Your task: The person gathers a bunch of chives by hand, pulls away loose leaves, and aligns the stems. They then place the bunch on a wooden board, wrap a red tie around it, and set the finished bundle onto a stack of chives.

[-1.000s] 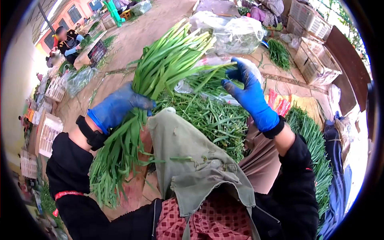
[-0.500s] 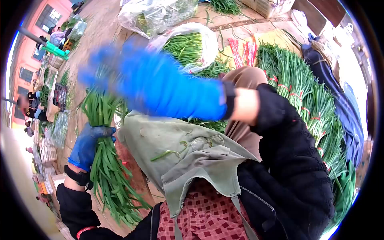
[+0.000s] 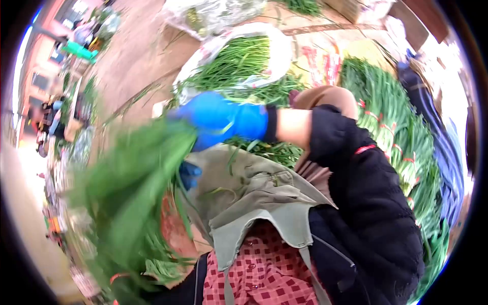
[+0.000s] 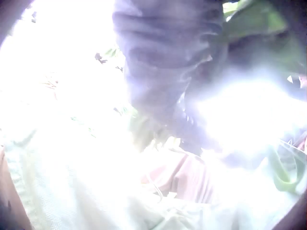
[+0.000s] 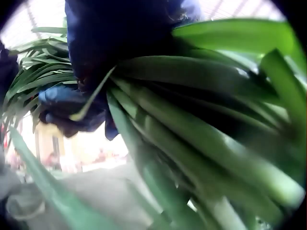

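Observation:
In the head view my blue-gloved right hand grips a bunch of garlic chives, whose long flat leaves sweep left and downward, blurred. In the right wrist view the dark-looking right glove closes over the stalks, which fan out toward the lower right. Only the blue fingers of my left hand show below the right one, curled at the bunch's edge; leaves hide the rest. More leaves stick out beyond the curled blue fingers. The left wrist view is mostly washed out, with a dark sleeve across it.
An olive apron covers my lap. Ahead lies a white plastic bag of greens, with a clear bag behind. Tied chive bundles lie along the right, near red ties. People sit far left.
My right hand has gone from an empty reach to a swing over the left hand, and now grips the chives. The upright bunch has swung over, its leaves spreading left and down. The head view turned right earlier.

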A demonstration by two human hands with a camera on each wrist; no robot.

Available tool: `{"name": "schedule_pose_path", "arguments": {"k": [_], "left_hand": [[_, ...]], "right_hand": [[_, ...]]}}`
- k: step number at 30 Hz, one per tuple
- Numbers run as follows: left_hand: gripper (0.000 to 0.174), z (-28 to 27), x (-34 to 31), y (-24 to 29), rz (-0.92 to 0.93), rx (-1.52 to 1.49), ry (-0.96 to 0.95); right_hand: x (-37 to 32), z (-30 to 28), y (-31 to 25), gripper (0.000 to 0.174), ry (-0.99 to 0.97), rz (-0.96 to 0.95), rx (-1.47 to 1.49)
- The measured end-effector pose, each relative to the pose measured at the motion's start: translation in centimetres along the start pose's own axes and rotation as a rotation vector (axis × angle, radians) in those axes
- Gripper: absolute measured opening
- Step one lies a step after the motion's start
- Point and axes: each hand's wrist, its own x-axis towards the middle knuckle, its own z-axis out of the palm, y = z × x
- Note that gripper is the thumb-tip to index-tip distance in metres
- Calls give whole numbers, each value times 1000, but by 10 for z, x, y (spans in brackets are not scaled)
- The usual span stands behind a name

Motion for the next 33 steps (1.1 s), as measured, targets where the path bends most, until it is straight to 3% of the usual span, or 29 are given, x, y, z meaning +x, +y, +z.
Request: {"name": "schedule_pose_path", "arguments": {"k": [2, 3, 4, 5, 6, 8, 10, 12, 13, 14, 16, 17, 19, 20, 24, 26, 27, 29, 31, 32, 33], "left_hand": [[82, -23, -7, -22, 205, 284, 224], [79, -22, -6, -22, 259, 207, 312], [76, -20, -2, -24, 318, 130, 390], [64, -34, 1, -32, 500, 120, 240], [58, -29, 4, -27, 508, 158, 257], [55, -9, 21, -21, 656, 528, 449], [55, -19, 29, -20, 806, 588, 469], [49, -8, 37, -14, 951, 418, 539], [46, 1, 42, -9, 1026, 340, 571], [45, 18, 45, 3, 1113, 237, 593], [45, 10, 43, 1, 1074, -79, 590], [45, 5, 41, 4, 1048, -229, 572], [40, 5, 33, 2, 1049, -248, 536], [38, 6, 34, 2, 1054, -257, 509], [41, 18, 38, 5, 1163, -239, 693], [44, 35, 40, 7, 1214, -163, 771], [47, 42, 38, 9, 1192, 26, 874], [49, 30, 34, 4, 1119, 367, 1079], [59, 13, 14, -1, 1130, 152, 735], [64, 4, 5, -3, 1106, 40, 581], [67, 19, 9, 1, 1149, 165, 594]], "right_hand": [[-1, -2, 14, 33, 102, 72, 638], [-3, -5, 39, 45, -60, 129, 439], [-1, -32, 9, 44, -31, 267, 595], [-1, -34, 15, 43, -47, 303, 679], [2, -35, 20, 41, -62, 346, 760], [15, -34, 15, 41, -168, 362, 736], [25, -25, 13, 42, -294, 361, 659], [31, -8, 17, 46, -429, 332, 528], [37, -16, -1, 44, -423, 426, 691], [38, -13, -1, 45, -460, 442, 668], [45, -12, 2, 48, -519, 475, 609], [41, -13, -2, 56, -448, 465, 877], [41, -25, -11, 75, -261, 417, 892], [40, -26, -8, 83, -207, 373, 845], [42, 2, -22, 111, -76, 186, 318], [47, 14, -14, 103, 28, 187, 357], [46, 19, -8, 99, 78, 185, 376], [42, 27, 0, 79, -22, 270, 558], [41, 22, -9, 50, -109, 391, 634], [43, 22, -14, 47, -152, 373, 663], [45, 24, -18, 43, -196, 353, 693]]}}
